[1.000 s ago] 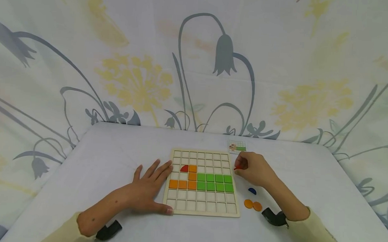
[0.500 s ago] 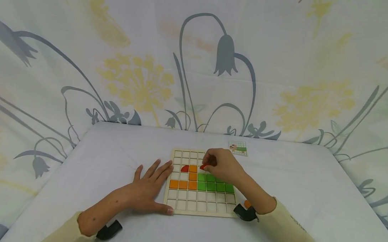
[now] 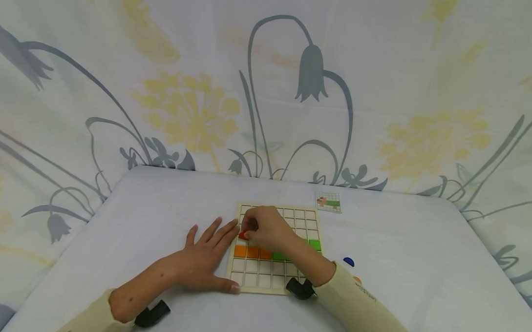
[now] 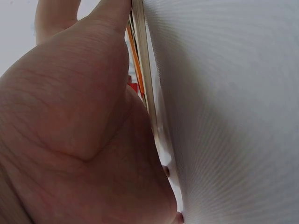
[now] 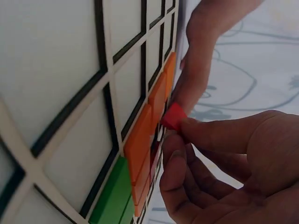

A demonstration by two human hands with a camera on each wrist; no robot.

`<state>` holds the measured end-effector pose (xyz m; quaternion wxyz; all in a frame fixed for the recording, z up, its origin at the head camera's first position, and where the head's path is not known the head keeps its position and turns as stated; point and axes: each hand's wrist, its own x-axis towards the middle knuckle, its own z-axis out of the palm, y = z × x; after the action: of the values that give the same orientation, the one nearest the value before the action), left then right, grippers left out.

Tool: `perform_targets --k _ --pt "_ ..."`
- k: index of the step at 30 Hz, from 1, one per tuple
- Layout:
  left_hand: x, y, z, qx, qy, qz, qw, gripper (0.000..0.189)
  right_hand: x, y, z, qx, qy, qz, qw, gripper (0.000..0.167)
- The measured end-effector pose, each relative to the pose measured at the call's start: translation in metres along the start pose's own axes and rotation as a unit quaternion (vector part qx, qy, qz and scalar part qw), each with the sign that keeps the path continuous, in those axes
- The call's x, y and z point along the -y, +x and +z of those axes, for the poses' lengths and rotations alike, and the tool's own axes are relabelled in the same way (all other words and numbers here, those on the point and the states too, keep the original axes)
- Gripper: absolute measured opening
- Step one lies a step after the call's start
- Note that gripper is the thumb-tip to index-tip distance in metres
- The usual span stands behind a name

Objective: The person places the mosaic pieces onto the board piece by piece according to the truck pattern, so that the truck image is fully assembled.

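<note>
A wooden grid board (image 3: 250, 280) lies on the white table. My left hand (image 3: 203, 264) rests along its left edge with the fingers spread and straight, the thumb at the near left corner. Over the board's left part, my right hand (image 3: 270, 229) pinches a small red piece (image 5: 174, 116) between thumb and fingertips, close to the cells above the orange row. Orange square tiles (image 3: 241, 251) and green square tiles (image 3: 314, 244) sit in the grid. Another red piece (image 5: 154, 161) shows behind the orange tiles in the right wrist view. My right hand hides much of the board's middle.
A small picture card (image 3: 328, 202) lies beyond the board's far right corner. To the right of the board are a blue half-disc (image 3: 348, 261) and an orange disc (image 3: 357, 280), partly covered by my right sleeve. A patterned cloth (image 3: 268, 88) hangs behind the table.
My right hand has carried the red piece leftward from beside the board's right edge, across the board, to its left part. My left hand has stayed in place.
</note>
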<state>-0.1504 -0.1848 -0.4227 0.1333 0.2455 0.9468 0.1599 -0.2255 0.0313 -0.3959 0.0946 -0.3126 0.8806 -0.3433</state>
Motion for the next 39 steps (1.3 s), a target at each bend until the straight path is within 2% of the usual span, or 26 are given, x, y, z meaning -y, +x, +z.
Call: perform_targets --k 4,10,16,19,24,28,33,39 --pt "0.002 0.002 0.004 -0.006 -0.004 0.000 1.0000 0.129 -0.001 0.006 0.003 -0.006 -0.019 0.007 0.9998 0.016" --pt "-0.001 0.002 -0.001 0.006 0.002 -0.005 1.0000 0.128 -0.003 0.010 0.007 -0.021 -0.033 -0.007 0.9992 0.015" --pt "-0.001 0.001 -0.002 0.015 0.005 -0.016 0.9997 0.129 -0.001 0.008 0.009 0.004 -0.024 -0.006 0.9997 0.013" --pt "0.000 0.001 0.000 0.017 0.006 -0.021 0.9996 0.130 -0.002 0.001 0.006 -0.001 -0.024 -0.009 0.9997 0.011" --pt "-0.002 0.002 -0.001 0.015 0.004 -0.018 0.9997 0.129 -0.012 -0.023 -0.015 -0.030 -0.017 -0.019 0.9992 0.011" --pt "-0.005 0.002 -0.004 0.017 0.011 -0.027 0.9994 0.129 -0.032 -0.050 -0.040 -0.044 -0.031 -0.006 0.9985 0.009" --pt "-0.005 0.002 -0.003 0.016 0.016 -0.036 0.9991 0.130 -0.067 -0.088 -0.067 -0.064 -0.072 0.025 0.9951 0.010" --pt "-0.004 0.003 -0.003 0.017 0.013 -0.030 0.9993 0.130 -0.095 -0.131 -0.090 -0.068 -0.084 0.090 0.9900 0.005"
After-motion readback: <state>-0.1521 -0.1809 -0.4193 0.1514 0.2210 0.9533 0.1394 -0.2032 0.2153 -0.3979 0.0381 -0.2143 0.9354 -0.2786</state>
